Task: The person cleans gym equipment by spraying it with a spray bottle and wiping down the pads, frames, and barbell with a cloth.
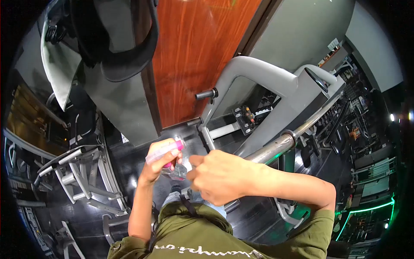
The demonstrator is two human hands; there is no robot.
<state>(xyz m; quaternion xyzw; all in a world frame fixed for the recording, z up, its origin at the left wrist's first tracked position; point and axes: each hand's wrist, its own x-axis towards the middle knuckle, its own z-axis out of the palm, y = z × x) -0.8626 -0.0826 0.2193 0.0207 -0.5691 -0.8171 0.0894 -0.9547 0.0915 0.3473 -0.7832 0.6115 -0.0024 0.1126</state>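
Note:
Near the centre, my left hand [160, 160] is closed round a clear spray bottle [174, 172] with a pink and translucent top, which lies across the fingers. Just to its right, my right hand [217, 176] is raised with its fingers curled, close to the bottle. Its fingertips are turned away, so what they hold, if anything, is hidden. Between the two hands the lower part of the bottle shows, see-through and tilted.
A grey gym machine [276, 82] with a metal bar [276, 148] stands ahead and to the right. Behind it is a reddish wooden door [189, 56]. Caps [129, 60] hang at the upper left. A metal frame [82, 177] stands at the left.

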